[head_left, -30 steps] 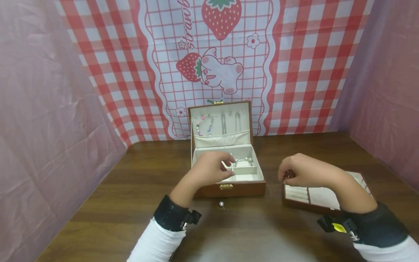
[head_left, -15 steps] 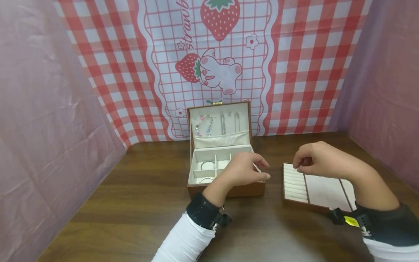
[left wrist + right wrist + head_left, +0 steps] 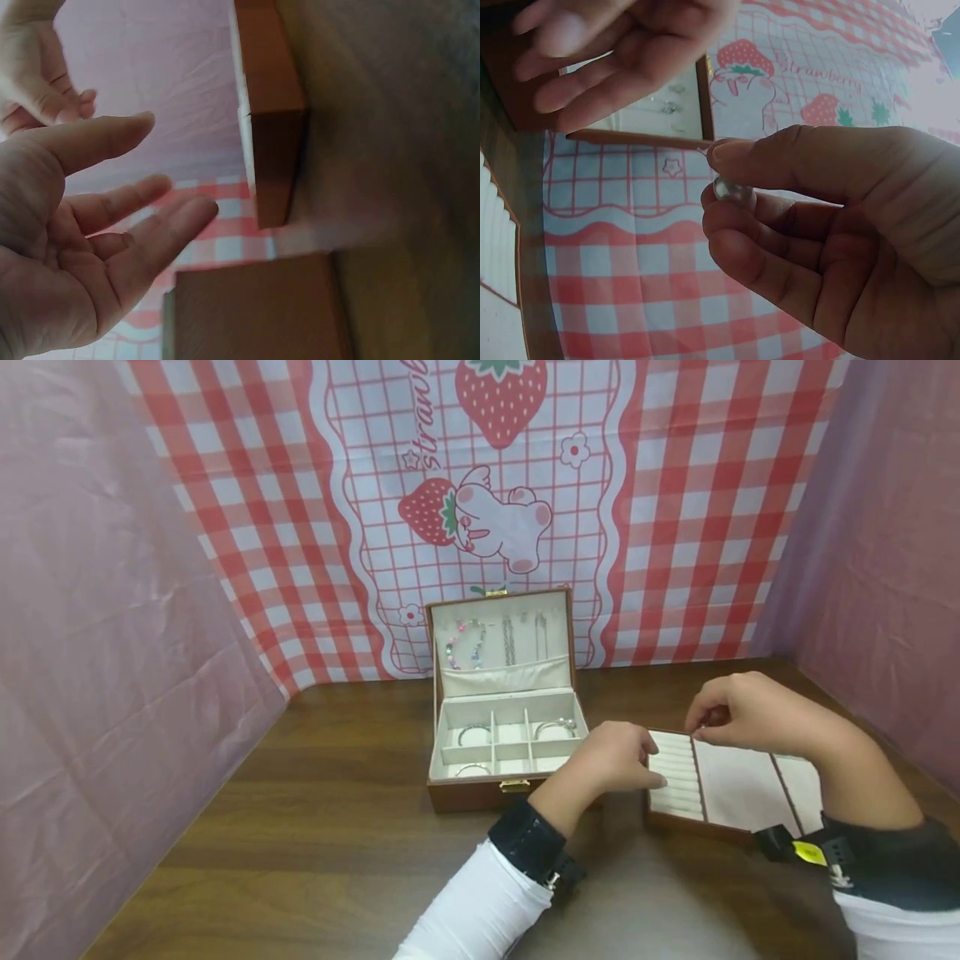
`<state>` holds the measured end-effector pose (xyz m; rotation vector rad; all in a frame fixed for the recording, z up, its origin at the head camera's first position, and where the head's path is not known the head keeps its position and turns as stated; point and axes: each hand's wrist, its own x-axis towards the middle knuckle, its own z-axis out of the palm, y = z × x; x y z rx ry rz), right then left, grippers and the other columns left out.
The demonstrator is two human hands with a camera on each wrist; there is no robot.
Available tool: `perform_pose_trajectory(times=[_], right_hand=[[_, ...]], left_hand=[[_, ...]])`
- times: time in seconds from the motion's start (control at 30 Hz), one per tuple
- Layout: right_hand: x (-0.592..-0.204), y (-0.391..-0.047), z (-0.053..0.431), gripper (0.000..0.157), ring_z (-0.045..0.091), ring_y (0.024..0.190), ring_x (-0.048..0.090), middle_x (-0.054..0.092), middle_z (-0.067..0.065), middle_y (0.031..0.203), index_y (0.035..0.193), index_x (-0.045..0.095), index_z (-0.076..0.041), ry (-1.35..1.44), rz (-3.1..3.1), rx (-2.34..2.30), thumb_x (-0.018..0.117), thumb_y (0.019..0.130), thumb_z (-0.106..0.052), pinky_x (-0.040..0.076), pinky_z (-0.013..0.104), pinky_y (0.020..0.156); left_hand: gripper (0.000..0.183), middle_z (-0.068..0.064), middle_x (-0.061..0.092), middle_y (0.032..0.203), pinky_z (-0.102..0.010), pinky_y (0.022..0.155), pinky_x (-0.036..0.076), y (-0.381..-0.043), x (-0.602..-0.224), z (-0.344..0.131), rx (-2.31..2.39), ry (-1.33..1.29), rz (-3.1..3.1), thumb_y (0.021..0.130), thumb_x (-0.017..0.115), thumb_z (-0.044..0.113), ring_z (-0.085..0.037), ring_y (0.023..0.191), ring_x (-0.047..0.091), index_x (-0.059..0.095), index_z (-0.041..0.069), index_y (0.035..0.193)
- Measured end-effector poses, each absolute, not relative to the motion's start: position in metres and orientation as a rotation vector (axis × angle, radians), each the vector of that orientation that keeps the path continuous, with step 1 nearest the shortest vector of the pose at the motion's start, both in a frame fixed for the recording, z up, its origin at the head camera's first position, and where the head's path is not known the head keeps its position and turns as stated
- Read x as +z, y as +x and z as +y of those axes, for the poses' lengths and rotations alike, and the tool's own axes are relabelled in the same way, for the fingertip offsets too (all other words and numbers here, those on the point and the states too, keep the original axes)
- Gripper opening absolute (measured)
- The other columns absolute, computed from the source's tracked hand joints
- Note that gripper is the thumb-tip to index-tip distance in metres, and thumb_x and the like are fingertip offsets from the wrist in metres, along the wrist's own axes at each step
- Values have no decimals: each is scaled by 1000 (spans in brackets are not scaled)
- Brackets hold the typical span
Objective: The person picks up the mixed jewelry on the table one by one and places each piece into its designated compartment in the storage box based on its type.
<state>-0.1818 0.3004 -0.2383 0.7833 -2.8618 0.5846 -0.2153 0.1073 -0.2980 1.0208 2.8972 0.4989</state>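
Note:
My right hand [image 3: 757,714] pinches a pearl earring [image 3: 733,193] between thumb and fingers, above the back left of the tray [image 3: 738,781]. Its pearl shows in the right wrist view, with a thin tip at the thumb. My left hand [image 3: 617,760] reaches to the tray's left edge, by the cream ring rolls [image 3: 678,785]. In the left wrist view that hand [image 3: 97,232] has its fingers apart and holds nothing. Left of it stands a brown jewelry box [image 3: 468,797], lid up, with bracelets [image 3: 555,727] in its compartments.
Inside the raised lid hang a beaded bracelet [image 3: 451,652] and chain necklaces [image 3: 509,642]. A strawberry-patterned cloth [image 3: 675,527] covers the back wall. Pink-mauve drapes [image 3: 112,652] line both sides of the wooden table [image 3: 300,860].
My left hand has moved right, from over the jewelry box to the tray. My right hand has moved right and back with the pearl earring. My left arm now hides where another pearl earring lay.

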Motion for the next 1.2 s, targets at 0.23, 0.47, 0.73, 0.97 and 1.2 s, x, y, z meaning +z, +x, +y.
perform_pose_trajectory(times=[0.23, 0.47, 0.73, 0.97, 1.2], right_hand=[[-241, -186, 308, 13, 12, 65, 54, 64, -6, 76, 83, 74, -13, 747, -2877, 586, 78, 78, -2, 53, 24, 57], [-253, -200, 315, 7, 14, 70, 57, 66, -3, 79, 85, 74, -8, 690, -3003, 617, 74, 81, -2, 56, 31, 63], [-275, -217, 327, 11, 20, 73, 54, 65, 3, 81, 86, 71, -3, 592, -3135, 629, 72, 79, 5, 56, 40, 67], [-288, -227, 332, 11, 20, 70, 52, 59, 0, 74, 82, 69, -3, 542, -3121, 552, 73, 77, 5, 53, 36, 63], [-297, -231, 334, 9, 21, 70, 53, 62, 2, 76, 84, 71, -1, 498, -3092, 534, 71, 78, 6, 55, 41, 66]], left_hand=[[35, 5, 61, 74, -19, 59, 44, -214, -315, 131, 255, 953, 2929, 71, 83, 42, -9, 66, 53, 69, 13, 84], [50, 3, 59, 85, -17, 66, 43, -214, -320, 138, 355, 903, 2842, 70, 85, 47, -9, 76, 50, 68, 9, 97], [52, 4, 57, 81, -18, 64, 41, -213, -324, 139, 352, 882, 2799, 72, 84, 47, -9, 74, 51, 66, 10, 103], [52, 4, 58, 81, -17, 67, 42, -215, -325, 140, 341, 896, 2800, 72, 83, 48, -9, 75, 52, 66, 10, 103], [53, 3, 59, 84, -18, 68, 42, -215, -327, 139, 314, 902, 2806, 72, 83, 49, -10, 76, 52, 66, 10, 103]])
